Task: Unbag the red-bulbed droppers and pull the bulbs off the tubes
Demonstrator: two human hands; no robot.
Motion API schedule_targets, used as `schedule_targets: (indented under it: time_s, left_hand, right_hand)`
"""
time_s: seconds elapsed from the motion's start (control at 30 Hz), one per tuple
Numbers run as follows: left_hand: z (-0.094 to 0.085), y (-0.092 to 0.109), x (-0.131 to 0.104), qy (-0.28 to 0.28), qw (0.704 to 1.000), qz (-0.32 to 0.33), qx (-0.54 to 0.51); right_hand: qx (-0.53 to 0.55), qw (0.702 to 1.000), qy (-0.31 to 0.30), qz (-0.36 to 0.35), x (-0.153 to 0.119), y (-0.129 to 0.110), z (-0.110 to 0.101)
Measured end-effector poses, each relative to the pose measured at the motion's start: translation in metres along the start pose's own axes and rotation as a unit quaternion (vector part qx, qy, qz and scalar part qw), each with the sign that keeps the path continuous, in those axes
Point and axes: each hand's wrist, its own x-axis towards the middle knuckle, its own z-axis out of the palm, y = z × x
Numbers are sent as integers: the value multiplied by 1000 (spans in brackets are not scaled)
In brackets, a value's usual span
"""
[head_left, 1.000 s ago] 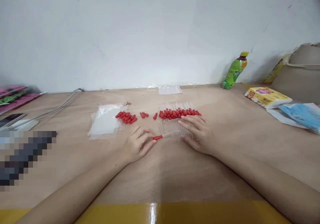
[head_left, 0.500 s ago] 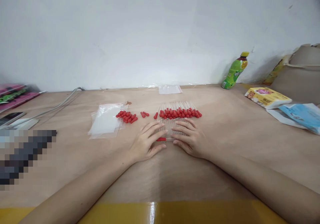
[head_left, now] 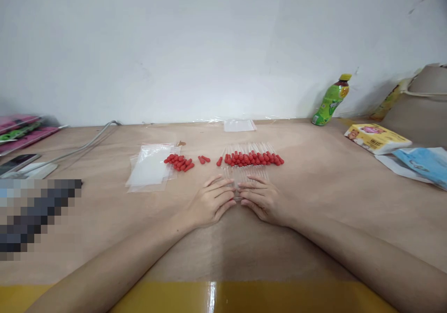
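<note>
My left hand (head_left: 214,202) rests low over the table with its thumb and fingers closed around a dropper (head_left: 239,199). Only a trace of the dropper's red bulb shows between those fingers. At the tube end, my right hand (head_left: 263,199) pinches the same dropper, fingertips almost meeting the left ones. Just beyond both hands lie loose clear glass tubes (head_left: 232,173), partly covered by the fingers. Behind them is a row of droppers with red rubber bulbs (head_left: 251,158), tubes pointing away. Left of that row sit a pile of loose red bulbs (head_left: 178,161) and two separate ones (head_left: 203,159).
Clear zip bags (head_left: 148,166) lie left of the bulbs, another bag (head_left: 239,125) near the wall. A green drink bottle (head_left: 331,101), a yellow tissue pack (head_left: 377,137) and a blue packet (head_left: 424,163) are on the right. A grey cable (head_left: 92,141) and phone (head_left: 19,164) lie left.
Both hands have drawn closer together, and the fingers have closed over the dropper. Its red bulb, plainly visible before, is now mostly hidden by my left fingers.
</note>
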Motion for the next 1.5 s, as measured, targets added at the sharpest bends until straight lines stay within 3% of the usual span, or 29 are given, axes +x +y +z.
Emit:
schedule_targets:
  time_s: [0.37,0.57,0.67,0.77,0.87,1.07,1.2,1.3,1.5]
  left_hand:
    - [-5,3,1,-32,999,0,-1]
    - [-7,0,-4,-26,999,-1,-21]
    - [-10,-11,-11,7,997,-69,-27]
    - [-14,-25,-16,63,986,-156,6]
    - [-18,-37,-13,91,975,-195,51]
    - [-25,-63,1,68,962,-239,117]
    - [-18,-80,10,65,944,-291,140]
    - [-9,-91,13,59,943,-280,171]
    - [4,-101,5,32,962,-216,161]
  right_hand:
    - [-55,997,25,-57,-4,-1,-7]
    - [-69,996,32,-52,-11,0,-14]
    - [-67,996,54,-1,-18,11,-23]
    - [-101,985,97,101,-22,27,-32]
    - [-154,969,99,167,-24,38,-37]
    - [-233,953,66,183,-26,43,-43]
    - [-327,924,25,198,-28,45,-49]
    - [-357,914,-6,192,-29,46,-50]
    - [-325,925,-15,196,-30,43,-41]
